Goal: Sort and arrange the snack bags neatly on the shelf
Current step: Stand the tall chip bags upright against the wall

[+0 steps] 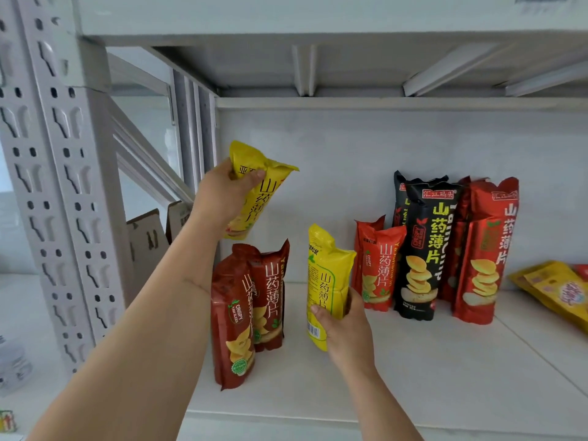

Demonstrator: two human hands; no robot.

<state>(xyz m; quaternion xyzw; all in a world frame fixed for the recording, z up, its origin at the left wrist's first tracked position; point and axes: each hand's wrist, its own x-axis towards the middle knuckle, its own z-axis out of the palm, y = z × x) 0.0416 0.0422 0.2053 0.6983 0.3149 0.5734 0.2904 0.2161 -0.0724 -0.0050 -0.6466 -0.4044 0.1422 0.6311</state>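
- A yellow bag (254,186) is gripped near its top by the left hand (222,192) and held tilted, raised above the dark red bags (251,300).
- A second yellow bag (327,281) is clasped at its lower part by the right hand (343,326), upright over the shelf (413,377).
- Red bags (378,265) and black bags (420,249) are stood upright to the right.

Left hand (222,192) raised, fingers clenched; right hand (342,326) lower, thumb forward, apparently clenched. Forearms bare.
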